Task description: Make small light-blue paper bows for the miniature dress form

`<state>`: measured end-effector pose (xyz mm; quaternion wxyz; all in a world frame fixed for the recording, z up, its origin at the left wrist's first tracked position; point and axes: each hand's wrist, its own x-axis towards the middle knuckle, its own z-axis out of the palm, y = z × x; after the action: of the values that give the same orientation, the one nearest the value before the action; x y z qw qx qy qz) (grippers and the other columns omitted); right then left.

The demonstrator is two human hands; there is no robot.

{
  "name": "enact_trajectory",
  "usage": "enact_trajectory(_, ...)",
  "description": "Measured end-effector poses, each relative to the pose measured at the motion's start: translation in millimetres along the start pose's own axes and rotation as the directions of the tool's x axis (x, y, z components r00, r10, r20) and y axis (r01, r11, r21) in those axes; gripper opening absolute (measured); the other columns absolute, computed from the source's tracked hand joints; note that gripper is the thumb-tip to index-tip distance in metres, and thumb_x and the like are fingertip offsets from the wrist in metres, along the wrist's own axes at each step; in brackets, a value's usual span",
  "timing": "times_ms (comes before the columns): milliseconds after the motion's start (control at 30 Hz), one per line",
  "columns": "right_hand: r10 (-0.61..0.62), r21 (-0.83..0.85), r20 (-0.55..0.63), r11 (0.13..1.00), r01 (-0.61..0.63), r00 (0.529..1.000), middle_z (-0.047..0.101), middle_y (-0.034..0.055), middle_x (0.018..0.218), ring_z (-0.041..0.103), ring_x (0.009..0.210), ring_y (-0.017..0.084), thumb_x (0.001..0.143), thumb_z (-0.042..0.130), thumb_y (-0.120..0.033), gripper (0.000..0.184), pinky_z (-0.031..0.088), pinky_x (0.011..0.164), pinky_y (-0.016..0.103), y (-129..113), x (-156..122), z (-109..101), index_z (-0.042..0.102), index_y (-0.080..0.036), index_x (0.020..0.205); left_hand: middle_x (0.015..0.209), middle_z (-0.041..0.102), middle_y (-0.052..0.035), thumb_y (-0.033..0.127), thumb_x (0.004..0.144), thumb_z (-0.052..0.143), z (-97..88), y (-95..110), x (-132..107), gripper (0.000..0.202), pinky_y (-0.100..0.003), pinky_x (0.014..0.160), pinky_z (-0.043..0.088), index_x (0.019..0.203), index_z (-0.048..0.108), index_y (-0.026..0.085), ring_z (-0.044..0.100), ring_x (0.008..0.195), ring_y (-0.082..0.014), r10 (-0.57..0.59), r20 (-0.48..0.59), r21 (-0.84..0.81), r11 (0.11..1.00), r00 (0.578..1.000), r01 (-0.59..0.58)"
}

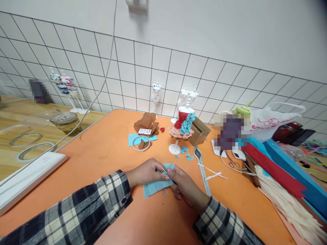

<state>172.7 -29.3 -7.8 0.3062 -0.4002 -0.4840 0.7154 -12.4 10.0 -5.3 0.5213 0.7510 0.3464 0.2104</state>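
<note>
While both hands work close together over the orange table (107, 211), the light blue paper (156, 189) sits between them, its loose lower part hanging toward seven o'clock from the fingertips. The left hand (146, 174) is nearly closed, thumb and fingers pinching the paper from the nine o'clock side. The right hand (188, 188) is curled in from the four o'clock side, its thumb pressed to the paper's edge. A thin metal tip (164, 169) shows between the hands; what tool it belongs to, I cannot tell, as the fingers cover the rest.

Taking the paper as the middle of the dial, a small dress form (182, 120) stands at one o'clock, wearing a red top, blue ruffles and a peach skirt. Blue scraps (189, 157) lie below its base, between one and two, with a cardboard box (201, 133) just beyond. A round hoop (133, 147) rests at eleven, near crumpled brown paper (144, 121). Scissors (236, 164) lie between two and three, and a white power strip (35, 175) at nine.
</note>
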Motion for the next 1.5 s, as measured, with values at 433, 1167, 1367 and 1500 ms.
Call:
enact_trajectory(433,-0.013,-0.054,-0.118,0.999,0.007,0.993,0.025,-0.0125,0.05,0.014,0.039,0.006,0.08,0.061,-0.056,0.039,0.013,0.033,0.016,-12,1,-11,0.048,-0.024,0.097,0.089,0.075,-0.0051,0.042,0.079,0.067,1.3,-8,5,0.034,-0.024,0.069,0.049,0.097,0.075,0.014,0.065,0.077,-0.0182,-0.026,-0.125,-0.063,0.998,0.992,0.018)
enact_trajectory(1167,-0.306,-0.634,0.037,0.728,0.259,0.951,0.049,-0.0033,0.062,0.04,0.054,0.01,0.083,0.056,-0.038,0.023,0.028,0.053,0.023,-13,36,-20,0.054,-0.018,0.07,0.119,0.064,-0.0085,0.038,0.082,0.062,-21.6,-19,22,0.038,-0.04,0.096,0.04,0.116,0.063,0.021,0.054,0.111,-0.0264,0.258,-0.642,0.409,0.912,0.722,0.038)
enact_trajectory(1367,-0.4,-0.958,-0.171,0.281,-0.057,0.9,0.069,0.0028,0.086,0.059,0.079,0.019,0.086,0.053,-0.032,0.015,0.031,0.062,0.025,-11,52,-16,0.063,-0.023,0.092,0.081,0.065,-0.004,0.046,0.083,0.059,-45.6,-19,5,0.029,-0.033,0.077,0.044,0.08,0.065,0.018,0.058,0.081,-0.0205,0.174,-0.499,0.383,0.923,0.849,0.036)
enact_trajectory(1500,-0.404,-0.958,-0.214,0.263,-0.112,0.89,0.07,0.0042,0.098,0.063,0.086,0.021,0.087,0.054,-0.039,0.032,0.035,0.066,0.027,-13,49,-12,0.055,-0.024,0.116,0.096,0.065,-0.003,0.047,0.067,0.076,-40.6,-17,-1,0.029,-0.038,0.09,0.035,0.083,0.069,0.023,0.055,0.098,-0.0252,0.2,-0.218,0.642,0.767,0.955,-0.014)
